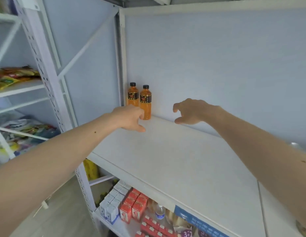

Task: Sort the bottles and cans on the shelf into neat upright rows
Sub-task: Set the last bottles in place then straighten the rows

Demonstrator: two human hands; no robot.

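Two orange drink bottles with black caps and black labels stand upright side by side in the back left corner of the white shelf (174, 159): the left bottle (133, 94) and the right bottle (145, 101). My left hand (130, 118) hovers just in front of them, its fingers apart and near the base of the right bottle, holding nothing. To the right of the bottles my right hand (191, 111) is above the shelf near the back wall. Its fingers are curled apart and empty.
A white shelf post (122, 57) rises just left of the bottles. The shelf below holds white cartons (113, 200), red cartons (134, 205) and a water bottle (160, 214). A neighbouring rack at left holds snack bags (14, 76). A can rim (303, 230) shows at lower right.
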